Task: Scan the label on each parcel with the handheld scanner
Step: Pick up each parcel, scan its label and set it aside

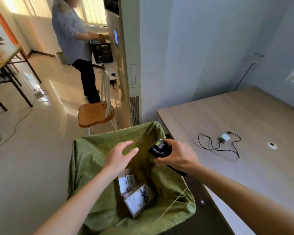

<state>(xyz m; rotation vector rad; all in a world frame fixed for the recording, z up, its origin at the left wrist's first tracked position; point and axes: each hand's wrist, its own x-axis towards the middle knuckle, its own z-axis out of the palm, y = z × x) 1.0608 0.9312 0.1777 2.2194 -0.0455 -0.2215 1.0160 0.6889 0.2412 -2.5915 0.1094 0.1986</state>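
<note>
Right hand [177, 156] grips the handheld scanner [159, 147] above the green-lined bin [92, 160], just left of the worktop [244, 116]. Left hand [120, 157] hovers beside it, fingers straight and holding nothing. Two labelled parcels [136, 194] lie at the bin's bottom.

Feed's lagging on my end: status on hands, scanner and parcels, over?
Right hand grips scanner. Left hand open over green-lined bin. Two labelled parcels in the bin, nothing covering them.
</note>
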